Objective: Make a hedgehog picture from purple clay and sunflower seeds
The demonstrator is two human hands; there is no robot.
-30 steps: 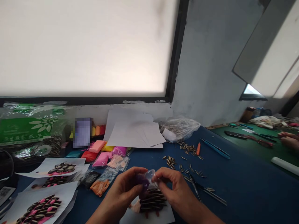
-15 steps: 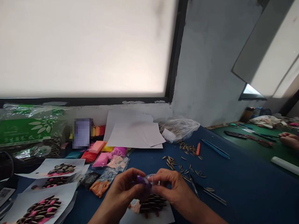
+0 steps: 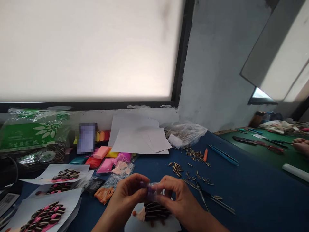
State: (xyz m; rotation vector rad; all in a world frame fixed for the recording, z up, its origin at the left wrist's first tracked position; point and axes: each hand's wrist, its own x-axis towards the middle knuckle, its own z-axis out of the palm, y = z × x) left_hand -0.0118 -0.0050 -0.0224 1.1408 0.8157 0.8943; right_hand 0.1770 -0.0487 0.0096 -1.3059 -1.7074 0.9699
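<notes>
Between both hands is a small clear plastic packet of purple clay [image 3: 151,191]. My left hand [image 3: 131,196] pinches its left side with thumb and fingers. My right hand [image 3: 174,195] grips the packet's other side, fingertips close to the left ones. Just below lies a sheet of white paper [image 3: 142,225] bearing a hedgehog figure [image 3: 156,211]: its back is made of dark striped sunflower seeds, its face is pale clay with an orange-brown nose. My right hand and the packet cover part of the figure.
Packets of coloured clay [image 3: 106,164] and finished seed pictures [image 3: 45,216] lie at left, near a green seed bag [image 3: 31,132]. White sheets [image 3: 142,140] rest at the back. Loose sunflower seeds [image 3: 177,169], tweezers [image 3: 223,154] and thin metal tools [image 3: 219,203] are at right. Another person's hand [image 3: 301,145] shows far right.
Both hands stay over the hedgehog picture and keep hold of the packet, whose purple part has shifted slightly between the fingers. The view has moved a little.
</notes>
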